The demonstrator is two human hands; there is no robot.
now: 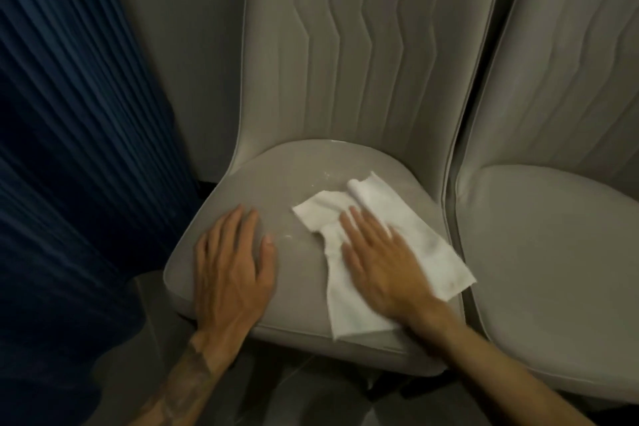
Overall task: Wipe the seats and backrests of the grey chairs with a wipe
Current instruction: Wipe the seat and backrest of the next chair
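A grey padded chair fills the middle; its seat (276,180) carries pale smears and its backrest (345,45) has zigzag stitched ribs. A white wipe (425,245) lies spread on the right half of the seat. My right hand (383,266) presses flat on the wipe, fingers pointing away from me, slightly blurred. My left hand (231,259) rests flat on the bare left part of the seat with fingers apart, touching no wipe. A second grey chair (553,235) stands directly to the right, its seat almost touching the first.
A dark blue pleated curtain (69,149) hangs along the left side, close to the chair's left edge. A grey wall (179,45) shows behind the chairs. Dark floor (311,398) lies below the seat's front edge.
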